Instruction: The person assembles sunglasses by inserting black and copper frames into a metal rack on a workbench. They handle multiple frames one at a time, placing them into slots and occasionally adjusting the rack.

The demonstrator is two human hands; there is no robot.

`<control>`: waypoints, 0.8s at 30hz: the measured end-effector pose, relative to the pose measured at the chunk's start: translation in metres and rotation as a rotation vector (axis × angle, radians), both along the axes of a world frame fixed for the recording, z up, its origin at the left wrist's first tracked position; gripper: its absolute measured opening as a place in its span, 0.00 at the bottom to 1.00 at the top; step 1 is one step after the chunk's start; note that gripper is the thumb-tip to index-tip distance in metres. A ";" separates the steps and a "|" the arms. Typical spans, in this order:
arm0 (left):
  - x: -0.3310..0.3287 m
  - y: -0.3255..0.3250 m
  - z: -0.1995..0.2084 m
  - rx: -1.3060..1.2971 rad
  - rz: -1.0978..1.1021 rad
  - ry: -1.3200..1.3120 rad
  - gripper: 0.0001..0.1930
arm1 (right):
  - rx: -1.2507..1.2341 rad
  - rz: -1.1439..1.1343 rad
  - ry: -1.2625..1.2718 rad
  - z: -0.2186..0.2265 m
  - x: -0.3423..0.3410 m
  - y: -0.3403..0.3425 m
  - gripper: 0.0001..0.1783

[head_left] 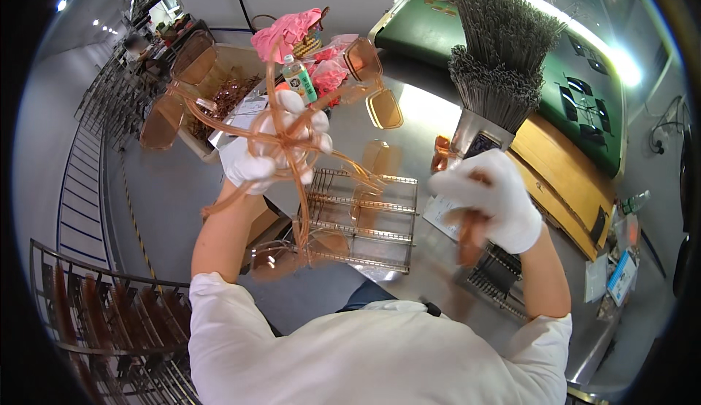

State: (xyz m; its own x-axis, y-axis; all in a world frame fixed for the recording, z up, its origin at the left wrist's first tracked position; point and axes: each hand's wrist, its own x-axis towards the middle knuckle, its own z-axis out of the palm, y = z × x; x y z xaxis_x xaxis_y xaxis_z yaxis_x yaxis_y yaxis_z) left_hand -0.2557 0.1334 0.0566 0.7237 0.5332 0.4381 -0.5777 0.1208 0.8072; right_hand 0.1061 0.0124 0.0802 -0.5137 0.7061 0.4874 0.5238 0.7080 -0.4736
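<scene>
My left hand (274, 149), in a white glove, is closed around the hub of an amber plastic sprue (285, 140). Several branches spread from it, with tinted lens-shaped pieces (163, 121) at their ends. Beneath and to its right lies a metal wire rack (365, 231) with notched bars, and some amber pieces hang over it. My right hand (491, 199), also gloved in white, is smeared by motion. A blurred brown translucent plastic piece (473, 233) shows at its fingers; its exact kind cannot be made out. A second slotted rack (504, 277) sits just below this hand.
A dense bundle of thin metal wires (500, 62) stands in a metal holder beyond my right hand. Behind it runs a green conveyor belt (423, 29) with dark pieces. At far left are a box (191, 142), a bottle (299, 80) and pink cloth (285, 31). Loaded racks (120, 310) stand lower left.
</scene>
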 end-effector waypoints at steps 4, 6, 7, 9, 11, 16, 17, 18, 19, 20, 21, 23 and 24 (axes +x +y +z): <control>0.018 0.006 -0.015 -0.108 -0.123 -0.260 0.42 | 0.071 -0.011 -0.120 -0.002 -0.042 0.009 0.18; 0.032 -0.006 -0.013 -0.147 -0.067 -0.225 0.41 | 0.229 0.013 -0.177 -0.015 -0.055 0.019 0.17; 0.036 -0.006 -0.019 -0.157 -0.098 -0.215 0.40 | 0.307 0.034 -0.266 -0.022 -0.058 0.023 0.16; 0.043 -0.006 -0.033 -0.182 -0.108 -0.185 0.38 | 0.471 0.076 -0.498 -0.037 -0.058 0.031 0.14; 0.051 -0.009 -0.043 -0.235 -0.033 -0.136 0.37 | 0.555 0.005 -0.731 -0.055 -0.059 0.035 0.12; 0.059 0.009 -0.083 -0.909 0.091 -0.132 0.20 | 0.381 -0.263 -0.777 -0.113 -0.078 0.041 0.07; 0.056 0.006 -0.091 -1.030 0.152 -0.166 0.20 | 0.483 -0.176 -0.919 -0.112 -0.073 0.038 0.07; 0.051 0.000 -0.092 -1.146 0.217 -0.201 0.21 | 0.450 -0.168 -0.873 -0.102 -0.072 0.036 0.08; 0.040 -0.007 -0.093 -0.780 0.387 -0.146 0.21 | 0.415 -0.171 -0.825 -0.094 -0.067 0.035 0.08; 0.020 -0.011 -0.090 -0.747 0.371 -0.284 0.22 | 0.380 -0.173 -0.777 -0.092 -0.061 0.035 0.08; 0.001 -0.015 -0.086 -0.711 0.342 -0.421 0.22 | 0.244 -0.217 -0.731 -0.095 -0.051 0.033 0.10; -0.027 -0.050 -0.030 -0.438 0.613 -0.501 0.17 | 0.053 -0.270 -0.450 -0.106 -0.024 0.017 0.13; -0.039 -0.064 -0.015 -0.172 0.741 -0.568 0.18 | -0.028 -0.276 -0.297 -0.115 -0.016 0.010 0.14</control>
